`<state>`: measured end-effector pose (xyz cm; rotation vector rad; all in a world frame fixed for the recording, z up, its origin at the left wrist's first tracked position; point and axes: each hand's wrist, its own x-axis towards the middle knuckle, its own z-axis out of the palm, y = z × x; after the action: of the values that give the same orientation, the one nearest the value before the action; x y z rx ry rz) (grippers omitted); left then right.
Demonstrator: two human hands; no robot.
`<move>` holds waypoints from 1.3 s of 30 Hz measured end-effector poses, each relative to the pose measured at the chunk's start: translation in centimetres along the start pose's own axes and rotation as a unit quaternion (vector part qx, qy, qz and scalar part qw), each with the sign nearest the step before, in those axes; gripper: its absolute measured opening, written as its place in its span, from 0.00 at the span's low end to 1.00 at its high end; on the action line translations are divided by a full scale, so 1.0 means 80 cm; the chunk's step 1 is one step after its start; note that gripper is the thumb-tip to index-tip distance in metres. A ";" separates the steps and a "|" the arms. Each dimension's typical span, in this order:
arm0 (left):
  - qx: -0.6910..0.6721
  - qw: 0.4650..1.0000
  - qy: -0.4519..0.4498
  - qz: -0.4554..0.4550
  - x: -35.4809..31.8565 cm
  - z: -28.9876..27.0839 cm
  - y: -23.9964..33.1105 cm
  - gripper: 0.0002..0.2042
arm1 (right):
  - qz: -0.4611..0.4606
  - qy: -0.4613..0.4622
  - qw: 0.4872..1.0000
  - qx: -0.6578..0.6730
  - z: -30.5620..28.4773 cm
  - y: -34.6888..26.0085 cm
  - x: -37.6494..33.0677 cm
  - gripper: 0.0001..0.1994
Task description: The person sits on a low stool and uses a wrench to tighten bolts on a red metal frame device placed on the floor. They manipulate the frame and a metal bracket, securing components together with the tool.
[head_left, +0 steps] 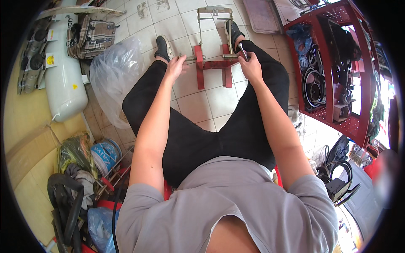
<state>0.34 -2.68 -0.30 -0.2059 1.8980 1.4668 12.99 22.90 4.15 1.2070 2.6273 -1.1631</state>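
Observation:
A red metal stand (217, 65) with a silver upright frame (215, 13) stands on the tiled floor between my feet. A metal rod (193, 58) sticks out from its left side, and a second rod (230, 55) from its right. My left hand (174, 69) has its fingers closed at the outer end of the left rod, which they partly hide. In my right hand (251, 67) is a slim silver wrench-like tool (243, 50), tilted up over my right shoe, beside the right rod. Its exact kind is too small to tell.
At left lie a clear plastic bag (116, 71), a plaid bag (98, 37) and a white tank (65, 80). Nearer are a blue bucket (106, 156) and black tubing (67, 198). A red shelf rack (333, 109) with parts stands right. A flat tray (262, 17) lies beyond.

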 end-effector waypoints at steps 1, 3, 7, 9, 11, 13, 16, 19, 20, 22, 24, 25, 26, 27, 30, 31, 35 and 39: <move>-0.035 0.998 0.024 0.050 0.001 0.001 -0.010 0.28 | 0.001 -0.002 1.000 0.001 0.002 -0.002 -0.001 0.26; -0.207 0.967 -0.055 0.138 0.013 -0.015 0.002 0.20 | -0.002 0.002 1.000 0.003 0.004 -0.001 0.001 0.26; -0.055 0.983 0.055 0.164 0.022 -0.015 0.004 0.26 | 0.006 -0.007 1.000 0.000 0.003 -0.004 0.001 0.26; -0.001 0.996 0.050 0.073 0.023 -0.007 -0.007 0.30 | -0.004 -0.007 1.000 0.005 0.001 -0.003 -0.001 0.26; -0.080 0.997 0.000 -0.013 0.001 0.016 0.001 0.31 | -0.005 0.001 1.000 0.004 0.000 0.005 0.002 0.26; -0.144 0.980 -0.026 0.137 0.014 -0.009 -0.003 0.30 | -0.009 0.003 1.000 0.007 0.006 0.002 0.002 0.26; -0.265 0.941 -0.002 0.212 0.009 -0.014 0.025 0.28 | -0.001 -0.002 1.000 0.001 0.003 0.003 0.001 0.26; 0.001 0.983 0.103 0.154 0.020 -0.025 0.013 0.32 | -0.015 -0.001 1.000 0.002 0.005 0.001 0.002 0.26; 0.065 0.993 0.078 0.068 0.030 -0.035 -0.008 0.35 | -0.019 -0.008 1.000 0.006 0.008 -0.004 0.002 0.26; -0.047 0.998 0.025 -0.042 0.010 0.000 -0.006 0.31 | -0.010 -0.008 1.000 0.004 0.003 0.004 0.002 0.26; -0.145 0.989 -0.028 -0.002 0.004 0.004 -0.005 0.31 | -0.011 -0.005 1.000 0.004 0.003 0.003 0.001 0.26; -0.190 0.979 -0.041 0.055 0.007 -0.005 -0.004 0.31 | -0.011 -0.004 1.000 0.004 0.003 0.001 -0.001 0.26; -0.233 0.964 -0.055 0.113 0.010 -0.014 -0.003 0.30 | -0.009 -0.008 1.000 0.005 0.003 -0.001 -0.002 0.26; -0.303 0.937 -0.056 0.166 0.013 -0.023 0.008 0.29 | -0.004 -0.010 1.000 0.006 0.001 -0.003 -0.002 0.26; -0.189 0.971 0.017 0.143 0.012 -0.024 0.033 0.32 | 0.000 -0.006 1.000 0.002 0.000 0.000 -0.001 0.26; -0.068 0.991 0.052 0.107 0.021 -0.030 0.020 0.32 | -0.004 -0.007 1.000 0.001 0.002 -0.003 0.000 0.26; -0.042 0.996 -0.026 -0.079 0.013 -0.002 -0.011 0.33 | -0.014 0.005 1.000 0.000 0.002 0.006 0.002 0.26; -0.221 0.964 -0.091 0.115 0.020 -0.021 -0.009 0.29 | -0.004 -0.005 1.000 0.007 0.004 -0.005 -0.004 0.25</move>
<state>-1.17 -3.98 -1.68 -0.0512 1.4648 1.9873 12.86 22.33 4.21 1.1905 2.6247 -1.1882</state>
